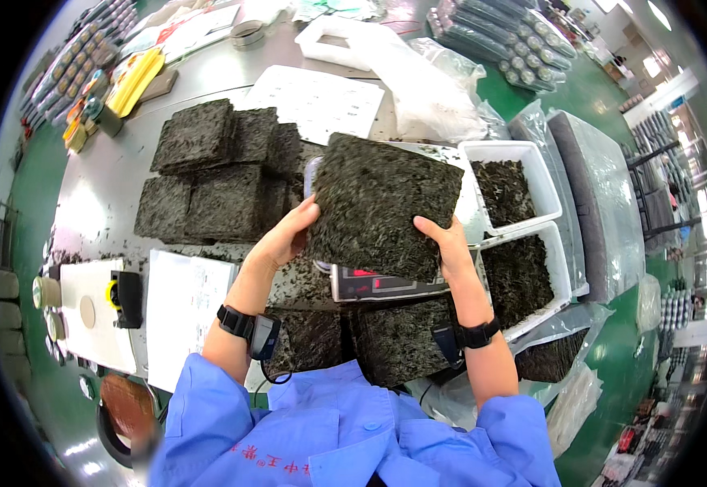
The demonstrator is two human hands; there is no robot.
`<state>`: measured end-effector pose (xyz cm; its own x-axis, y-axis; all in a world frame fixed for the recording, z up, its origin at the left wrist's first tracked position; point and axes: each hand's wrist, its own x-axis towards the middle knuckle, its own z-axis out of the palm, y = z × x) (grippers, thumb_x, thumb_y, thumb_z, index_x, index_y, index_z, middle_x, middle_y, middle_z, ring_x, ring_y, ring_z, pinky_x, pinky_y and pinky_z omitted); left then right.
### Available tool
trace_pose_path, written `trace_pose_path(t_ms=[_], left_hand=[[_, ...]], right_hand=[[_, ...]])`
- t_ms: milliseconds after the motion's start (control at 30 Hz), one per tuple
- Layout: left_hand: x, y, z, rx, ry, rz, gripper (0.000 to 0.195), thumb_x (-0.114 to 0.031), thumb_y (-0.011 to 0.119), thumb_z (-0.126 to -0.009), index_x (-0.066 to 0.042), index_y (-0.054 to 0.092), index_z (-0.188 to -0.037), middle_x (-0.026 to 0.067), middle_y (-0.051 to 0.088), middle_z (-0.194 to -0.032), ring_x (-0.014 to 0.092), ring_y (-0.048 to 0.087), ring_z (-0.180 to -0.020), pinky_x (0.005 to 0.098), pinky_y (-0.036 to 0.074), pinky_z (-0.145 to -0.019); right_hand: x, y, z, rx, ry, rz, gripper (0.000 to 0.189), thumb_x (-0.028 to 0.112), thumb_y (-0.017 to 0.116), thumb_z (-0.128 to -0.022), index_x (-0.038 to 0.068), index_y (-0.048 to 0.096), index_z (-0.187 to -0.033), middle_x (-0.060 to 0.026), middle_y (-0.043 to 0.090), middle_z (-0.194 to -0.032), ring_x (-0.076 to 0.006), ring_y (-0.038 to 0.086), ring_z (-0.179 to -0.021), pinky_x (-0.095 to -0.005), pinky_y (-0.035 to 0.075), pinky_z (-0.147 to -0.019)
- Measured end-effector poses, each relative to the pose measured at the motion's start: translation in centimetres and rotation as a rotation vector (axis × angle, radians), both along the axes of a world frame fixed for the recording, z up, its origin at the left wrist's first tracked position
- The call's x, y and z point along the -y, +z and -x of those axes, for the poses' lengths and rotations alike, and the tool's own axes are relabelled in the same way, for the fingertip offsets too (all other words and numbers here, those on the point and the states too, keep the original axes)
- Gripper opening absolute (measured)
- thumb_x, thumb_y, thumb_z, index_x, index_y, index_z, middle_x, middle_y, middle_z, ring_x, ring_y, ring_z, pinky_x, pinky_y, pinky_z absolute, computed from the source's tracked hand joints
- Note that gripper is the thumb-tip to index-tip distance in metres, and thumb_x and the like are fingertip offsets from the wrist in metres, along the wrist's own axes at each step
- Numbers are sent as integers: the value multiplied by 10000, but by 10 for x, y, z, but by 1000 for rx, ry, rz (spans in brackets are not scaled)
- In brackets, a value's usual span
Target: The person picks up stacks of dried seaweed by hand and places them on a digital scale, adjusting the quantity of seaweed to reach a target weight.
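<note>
A square stack of dried seaweed sheets [384, 207] is held between my left hand [289, 228] at its left edge and my right hand [447, 243] at its lower right, both thumbs on its top face. Beneath it sits an electronic scale [359, 287] with a lit red display, its platform mostly hidden. To the left, several more seaweed stacks [195, 137] stand in two rows on the metal table [207, 79]. Two seaweed stacks [405, 338] lie at the near edge, close to my body.
Two white plastic bins [559, 210] with seaweed pieces adjoin the scale's right side. Printed paper sheets [317, 97] lie behind it, others [177, 316] at left by a black and yellow tape dispenser [127, 298]. Clear plastic bags [444, 109] spread at the back right. Seaweed crumbs litter the table.
</note>
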<state>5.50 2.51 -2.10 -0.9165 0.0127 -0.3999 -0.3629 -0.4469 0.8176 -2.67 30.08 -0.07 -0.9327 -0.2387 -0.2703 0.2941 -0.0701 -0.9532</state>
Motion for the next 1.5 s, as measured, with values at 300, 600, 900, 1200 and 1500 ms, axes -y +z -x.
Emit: trace_pose_path(t_ms=[300,600,900,1200,1500], left_hand=[[-59,-23,-68,-124,655,-312,729,-192,623,-874,-101,158,-1427,61,366,-1344,258,438,-1175,447,352,-969],[68,-77,-98,-51,1040,-428,667,-52,720,-752,-83,320,-1285,142,536,-1149,296,570,-1019,463,514,-828],[248,-165,-72,-67,1378,-140,604,-70,773,-712,-46,424,-1204,123,569,-1086,265,596,-957,410,542,-682],[220,-126,-76,600,1330,745,1070,-506,793,-643,121,270,-1334,271,317,-1354,366,396,-1220,419,361,-1012],[40,-165,-243,374,-160,1222,944,-450,764,-690,67,309,-1335,271,428,-1249,393,451,-1170,420,417,-947]], right_hand=[[62,-40,-53,139,-130,157,766,233,771,-758,-92,343,-1305,-195,477,-1264,-284,494,-1156,-393,426,-959],[101,-13,-106,-86,232,84,653,54,685,-791,-6,334,-1338,-141,411,-1309,-217,437,-1195,-329,401,-959],[-27,-52,-143,-58,57,-47,262,-98,397,-695,73,352,-502,-33,386,-463,-81,285,-408,-228,174,-387],[-51,-36,-182,12,-135,145,283,-36,457,-730,87,333,-508,-32,359,-458,-89,271,-408,-244,160,-394],[-131,-40,-188,184,-373,379,242,-18,405,-763,118,333,-576,5,301,-495,-89,238,-428,-240,171,-398]])
